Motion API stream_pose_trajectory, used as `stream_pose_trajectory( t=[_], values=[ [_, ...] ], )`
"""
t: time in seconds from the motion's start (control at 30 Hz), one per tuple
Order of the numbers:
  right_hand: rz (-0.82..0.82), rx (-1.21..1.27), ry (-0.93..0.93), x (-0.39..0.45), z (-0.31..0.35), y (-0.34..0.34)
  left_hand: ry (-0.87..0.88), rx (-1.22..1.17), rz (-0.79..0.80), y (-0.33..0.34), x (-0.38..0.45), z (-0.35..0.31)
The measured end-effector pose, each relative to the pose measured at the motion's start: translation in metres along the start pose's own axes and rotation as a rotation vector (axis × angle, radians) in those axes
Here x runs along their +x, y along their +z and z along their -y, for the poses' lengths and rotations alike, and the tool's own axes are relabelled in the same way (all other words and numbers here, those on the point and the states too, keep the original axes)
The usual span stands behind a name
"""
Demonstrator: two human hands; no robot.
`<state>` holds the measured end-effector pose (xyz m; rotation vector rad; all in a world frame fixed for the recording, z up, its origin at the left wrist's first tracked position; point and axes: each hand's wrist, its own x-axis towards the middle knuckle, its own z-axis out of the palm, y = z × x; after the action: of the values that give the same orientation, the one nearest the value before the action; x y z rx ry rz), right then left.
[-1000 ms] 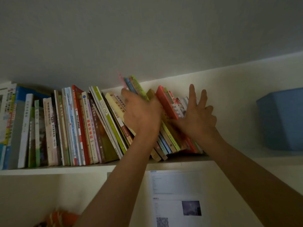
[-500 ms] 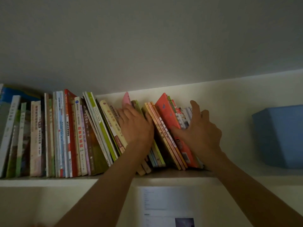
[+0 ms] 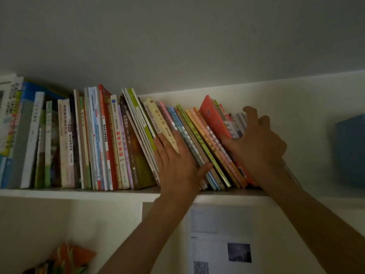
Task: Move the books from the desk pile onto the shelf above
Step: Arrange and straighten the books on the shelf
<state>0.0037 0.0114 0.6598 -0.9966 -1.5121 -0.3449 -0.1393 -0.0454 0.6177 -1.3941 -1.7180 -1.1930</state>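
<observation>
Bright thin books [image 3: 197, 143] — leaning left, tightly packed

Red book [image 3: 214, 119], blue box [image 3: 349, 151], white shelf [image 3: 79, 194].

— What is seen on the shelf [image 3: 79, 193]?
— A row of books [image 3: 110, 139], upright at nine o'clock, leaning left toward three o'clock.
— And the hands?
— The left hand [image 3: 175, 165] is laid flat against the leaning spines; the right hand [image 3: 256, 143] is curled over the red book [image 3: 214, 117] and its neighbours. A blue box [image 3: 350, 149] is seen at three o'clock.
</observation>
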Motion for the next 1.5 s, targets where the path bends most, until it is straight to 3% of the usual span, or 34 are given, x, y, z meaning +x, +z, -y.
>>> stream_pose_trajectory(
  t=[0.17,0.3,0.43,0.53,0.67,0.83,1.07,1.2,1.33,1.5],
  values=[
    [-0.070,-0.019,0.082,-0.001,0.030,0.013,0.053,0.042,-0.056,0.000,0.018,0.009],
    [-0.012,-0.068,0.109,-0.003,0.044,0.019,0.167,0.034,-0.157,0.003,0.010,0.023],
    [0.256,0.069,-0.067,-0.005,0.021,0.000,0.157,-0.087,-0.144,0.000,0.003,0.040],
    [0.508,0.222,-0.101,-0.006,-0.013,-0.016,0.090,-0.205,-0.089,-0.008,-0.005,0.047],
    [0.692,0.214,-0.119,-0.018,-0.033,-0.022,0.029,-0.262,0.040,-0.013,-0.004,0.037],
    [0.623,0.153,-0.143,-0.026,-0.019,-0.020,0.083,-0.208,0.030,-0.006,0.005,0.039],
    [0.392,0.184,-0.137,-0.043,0.012,0.008,0.165,-0.199,0.062,-0.019,0.011,0.066],
    [0.484,0.329,-0.127,-0.032,0.005,0.006,0.143,-0.167,0.079,-0.024,0.007,0.064],
    [0.620,0.454,-0.156,-0.025,-0.005,-0.002,0.272,0.139,-0.189,-0.019,-0.004,0.062],
    [0.569,0.372,-0.116,-0.026,-0.009,0.011,0.372,0.266,-0.088,-0.015,0.008,0.044]
  ],
)
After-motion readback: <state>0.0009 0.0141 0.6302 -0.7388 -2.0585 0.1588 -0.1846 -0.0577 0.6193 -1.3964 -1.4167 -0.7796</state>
